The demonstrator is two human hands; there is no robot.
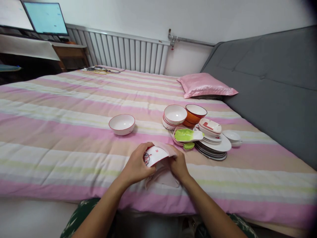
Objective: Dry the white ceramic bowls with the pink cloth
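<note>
A white bowl with a red floral print [156, 154] is tilted on its side above the bed's front edge. My left hand [138, 163] grips its left rim, thumb below and fingers behind. A pale pink cloth [163, 177] drapes over the bowl's right side and hangs beneath it. My right hand [178, 163] is closed on the cloth, pressing it against the bowl; its fingertips are partly hidden. A single white bowl with a red rim [122, 125] stands on the bedspread beyond my left hand.
To the right are stacked white bowls [175, 114], orange bowls [195, 114], a green leaf-shaped dish [185, 135], piled plates [218, 145], small rectangular dishes [210, 126] and small white dishes [232, 136]. A pink pillow [206, 84] lies by the grey headboard [267, 76]. Cables [104, 69] lie at the back.
</note>
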